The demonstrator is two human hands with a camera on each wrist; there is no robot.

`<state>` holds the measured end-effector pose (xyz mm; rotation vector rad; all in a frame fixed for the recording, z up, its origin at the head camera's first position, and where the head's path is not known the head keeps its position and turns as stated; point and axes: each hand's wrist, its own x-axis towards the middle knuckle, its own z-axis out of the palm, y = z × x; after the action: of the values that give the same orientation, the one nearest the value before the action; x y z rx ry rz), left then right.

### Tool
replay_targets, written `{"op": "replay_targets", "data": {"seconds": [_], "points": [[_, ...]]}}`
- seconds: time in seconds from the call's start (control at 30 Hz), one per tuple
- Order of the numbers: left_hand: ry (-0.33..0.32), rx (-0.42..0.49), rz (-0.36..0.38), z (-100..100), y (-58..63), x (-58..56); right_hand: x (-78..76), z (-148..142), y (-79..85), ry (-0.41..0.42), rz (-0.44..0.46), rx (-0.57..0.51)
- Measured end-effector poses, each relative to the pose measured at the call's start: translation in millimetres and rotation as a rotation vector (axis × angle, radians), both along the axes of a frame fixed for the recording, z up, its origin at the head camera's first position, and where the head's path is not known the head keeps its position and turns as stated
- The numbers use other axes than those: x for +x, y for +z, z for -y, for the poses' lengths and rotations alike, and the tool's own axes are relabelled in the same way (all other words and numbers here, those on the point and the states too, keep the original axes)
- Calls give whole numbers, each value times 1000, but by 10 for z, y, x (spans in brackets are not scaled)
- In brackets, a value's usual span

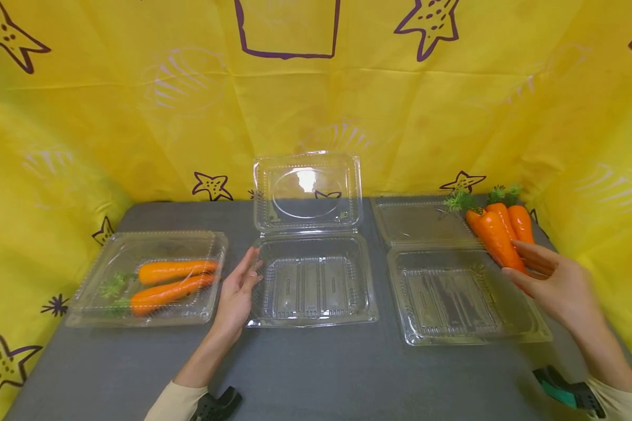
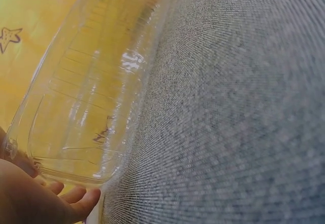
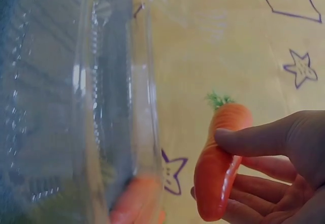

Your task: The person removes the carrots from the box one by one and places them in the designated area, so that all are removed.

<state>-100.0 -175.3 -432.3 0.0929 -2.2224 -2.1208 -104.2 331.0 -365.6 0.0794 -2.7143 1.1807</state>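
Closed box (image 1: 174,247), nine o'clock; left hand (image 1: 235,297) touches middle box (image 1: 309,286), grip unclear; right hand (image 1: 563,283) pinches carrot (image 3: 212,170), tip (image 3: 210,213) clearest in wrist view.

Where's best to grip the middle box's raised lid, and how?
Pinch the raised lid by the middle of its free top edge, probably from above. It stands roughly upright, hinged along its bottom to the tray, leaving that rim exposed. The left hand, beside the tray, seems better placed; the right hand holds a carrot.
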Motion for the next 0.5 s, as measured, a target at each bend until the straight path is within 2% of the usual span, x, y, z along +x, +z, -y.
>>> {"op": "replay_targets", "data": {"seconds": [0.13,0.23,0.5], "points": [[-1,5,3,-5,-10,-4,47,-115,-54,-36,5,-34],[-2,6,1,-8,-18,-8,90,-199,-79,-70,45,-49],[-1,4,-6,-5,-20,-14,135,-342,-118,-139,147,30]]}}
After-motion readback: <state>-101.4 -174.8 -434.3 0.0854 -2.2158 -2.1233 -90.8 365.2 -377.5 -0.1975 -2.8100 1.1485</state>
